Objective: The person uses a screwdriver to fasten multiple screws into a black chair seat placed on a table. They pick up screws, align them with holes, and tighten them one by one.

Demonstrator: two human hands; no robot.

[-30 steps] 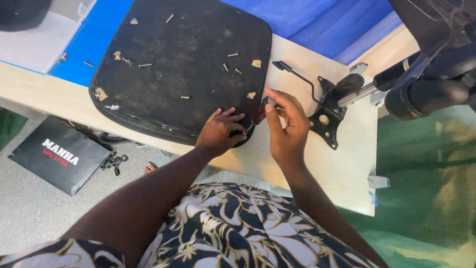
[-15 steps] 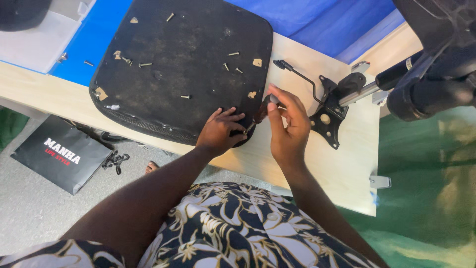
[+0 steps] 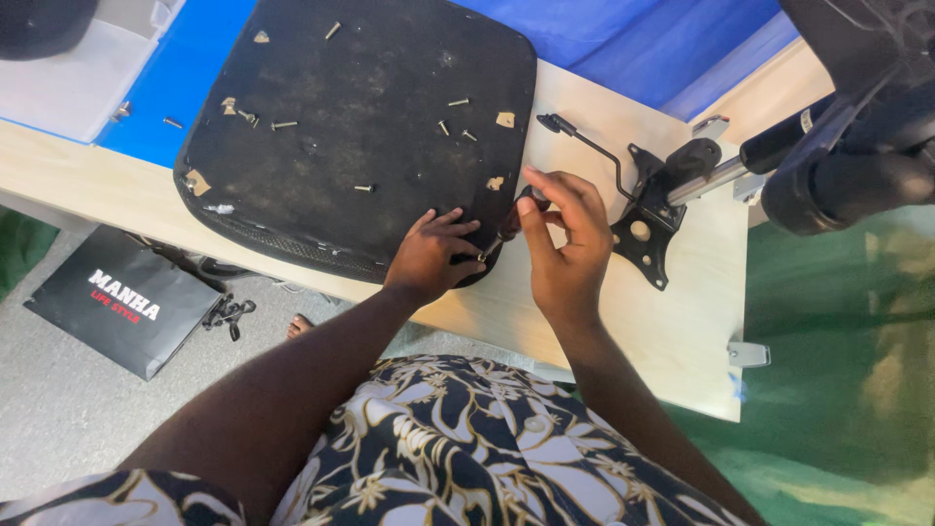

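Left hand (image 3: 429, 255) lies palm down, fingers spread toward 1 o'clock; right hand (image 3: 565, 244) pinches, fingertips toward 10 o'clock.

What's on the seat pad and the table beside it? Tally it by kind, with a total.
Black seat pad: 1
Loose screws on the pad: 7
Tan scraps on the pad: 5
Black metal bracket: 1
Thin tool in right hand: 1
Total: 15
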